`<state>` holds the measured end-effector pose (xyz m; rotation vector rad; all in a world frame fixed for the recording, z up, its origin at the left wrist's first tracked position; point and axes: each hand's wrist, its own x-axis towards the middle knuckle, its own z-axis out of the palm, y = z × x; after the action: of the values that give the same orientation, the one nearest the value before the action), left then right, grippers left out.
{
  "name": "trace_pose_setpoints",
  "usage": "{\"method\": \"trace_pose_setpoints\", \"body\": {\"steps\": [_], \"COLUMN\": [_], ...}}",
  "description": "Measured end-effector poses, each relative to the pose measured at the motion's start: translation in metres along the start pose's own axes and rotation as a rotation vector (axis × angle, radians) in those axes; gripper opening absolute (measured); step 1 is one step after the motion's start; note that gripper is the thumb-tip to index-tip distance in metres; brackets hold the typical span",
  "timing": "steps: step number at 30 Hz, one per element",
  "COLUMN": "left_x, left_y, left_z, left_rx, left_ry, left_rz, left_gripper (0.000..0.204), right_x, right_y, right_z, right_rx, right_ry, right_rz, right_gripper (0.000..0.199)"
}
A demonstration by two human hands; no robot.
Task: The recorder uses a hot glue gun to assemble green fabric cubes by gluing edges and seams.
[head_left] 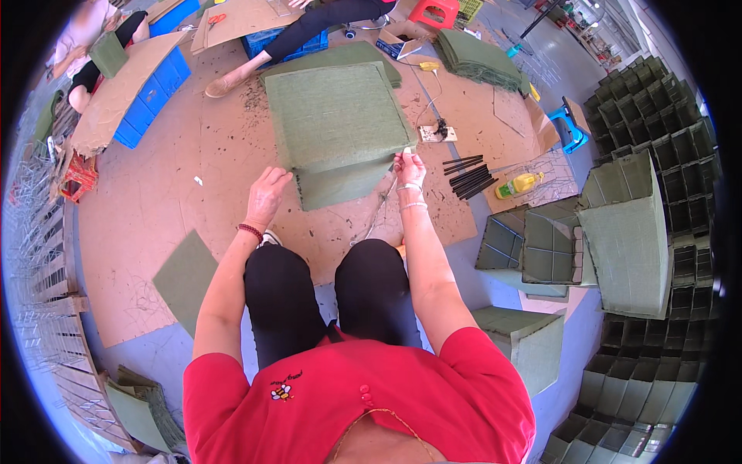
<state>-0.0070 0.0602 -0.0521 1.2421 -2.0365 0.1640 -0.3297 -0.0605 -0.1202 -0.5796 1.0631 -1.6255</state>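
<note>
In front of my knees lies a large green woven fabric panel (pixel 336 108), its near part (pixel 340 184) bent downward along a fold. My right hand (pixel 410 168) is closed in a pinch at the panel's near right corner, by the fold. At the near left corner is my left hand (pixel 268 195), with its fingers loosely bent toward the edge and somewhat apart. Whether its fingertips touch the fabric I cannot tell. A small whitish spot shows at my right fingertips, too small to name.
Right of my hand lie black sticks (pixel 469 179), a yellow bottle (pixel 519 185) and a white board with a dark lump (pixel 438 132). Green fabric boxes (pixel 626 232) stand at the right. A loose green sheet (pixel 188 280) lies left. Other people sit beyond, near blue crates (pixel 154 97).
</note>
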Motion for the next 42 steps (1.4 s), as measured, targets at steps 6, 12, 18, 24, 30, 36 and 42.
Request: {"method": "trace_pose_setpoints", "body": {"steps": [6, 12, 18, 24, 30, 36, 42], "left_x": [0.005, -0.02, 0.041, 0.065, 0.064, 0.06, 0.061], "left_y": [0.023, 0.027, 0.061, 0.073, 0.083, 0.076, 0.077], "left_z": [-0.011, 0.024, 0.086, 0.13, 0.138, 0.15, 0.15], "left_rx": [0.003, -0.907, -1.56, -1.666, -1.546, -1.426, -1.441], "left_ry": [0.096, -0.596, -0.543, -0.356, -0.262, -0.232, -0.233], "left_rz": [-0.18, -0.754, -0.97, -1.094, -0.979, -0.999, -0.98], "left_gripper": [0.015, 0.031, 0.043, 0.044, 0.04, 0.038, 0.037], "right_x": [-0.029, -0.031, -0.038, -0.037, -0.027, -0.031, -0.018], "right_y": [-0.013, -0.011, -0.004, 0.003, 0.012, 0.009, -0.002], "right_z": [0.004, 0.01, 0.019, 0.022, 0.012, 0.019, 0.011], "right_rx": [0.129, 0.105, 0.122, 0.126, 0.094, 0.123, 0.178], "right_ry": [-0.009, -0.185, -0.213, -0.191, -0.199, -0.175, -0.059], "right_rz": [0.223, 0.209, 0.176, 0.132, 0.097, 0.076, 0.027], "right_gripper": [0.018, 0.004, 0.009, 0.009, 0.006, 0.008, 0.01]}}
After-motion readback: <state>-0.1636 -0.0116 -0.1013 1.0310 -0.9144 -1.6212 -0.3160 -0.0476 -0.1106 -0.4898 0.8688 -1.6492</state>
